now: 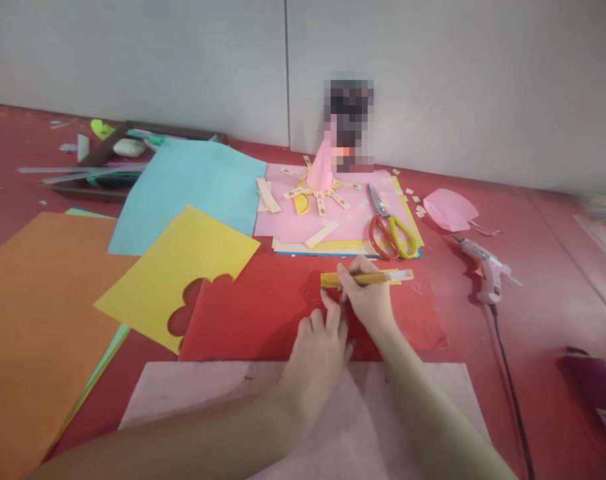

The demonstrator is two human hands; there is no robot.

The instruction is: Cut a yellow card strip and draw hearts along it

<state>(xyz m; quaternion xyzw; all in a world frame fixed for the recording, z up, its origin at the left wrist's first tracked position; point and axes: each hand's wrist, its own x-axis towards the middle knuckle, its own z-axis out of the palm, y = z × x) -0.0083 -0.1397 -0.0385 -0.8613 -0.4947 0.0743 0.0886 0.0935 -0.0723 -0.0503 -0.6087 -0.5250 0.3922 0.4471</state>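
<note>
My right hand [369,297] is closed round a yellow pen [399,275] with a pale end, which lies low over a narrow yellow paper strip [327,279]. Dark marks show on the strip's left end. At that end's lower edge rests a fingertip of my left hand [319,340], its fingers stretched forward and lying flat. Beneath both hands is a red sheet [247,313]. Beyond them, on stacked pink paper [293,230], stand scissors with red and yellow handles [393,233] and a pink paper cone [323,163] ringed by lettered strips.
Right of the red sheet lies a glue gun [485,267] with its cord running toward me. A pink paper piece [450,208] is behind it. Yellow [183,260], blue [193,193] and orange [47,300] sheets spread left, near a dark tray [87,193]. A wall closes off the back.
</note>
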